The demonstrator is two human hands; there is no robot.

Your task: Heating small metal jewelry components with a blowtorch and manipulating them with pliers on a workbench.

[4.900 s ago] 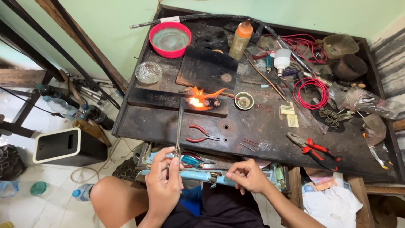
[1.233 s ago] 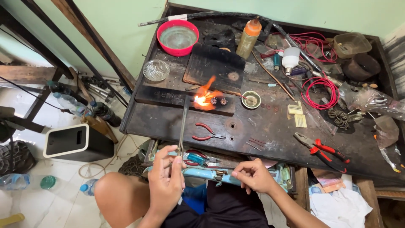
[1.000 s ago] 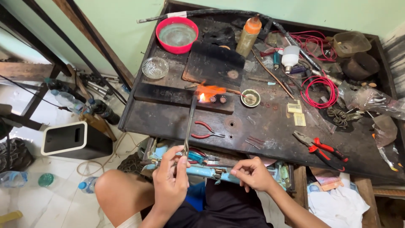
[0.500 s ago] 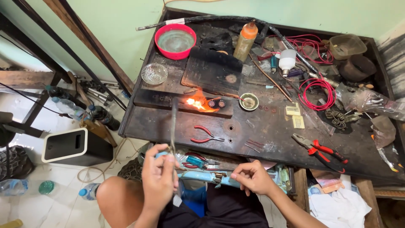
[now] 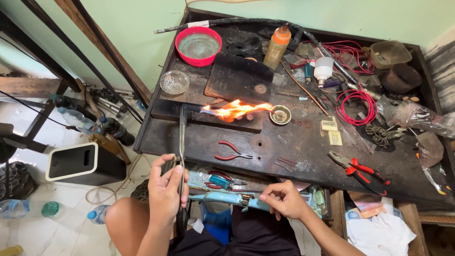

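We see a dark, soot-black workbench point(image 5: 199, 137) with an orange-yellow flame point(image 5: 237, 110) near its left middle. At the far left corner stands a red bowl point(image 5: 198, 45) with a grey-green inside, and beside it an amber bottle point(image 5: 276, 46) with an orange cap. Toward the right edge lies a coil of red wire point(image 5: 356, 105). Red-handled pliers point(image 5: 232, 152) lie at the near edge, and red-and-black ones point(image 5: 362, 171) further right. Our left hand point(image 5: 167, 194) grips a dark grey torch point(image 5: 182, 142).
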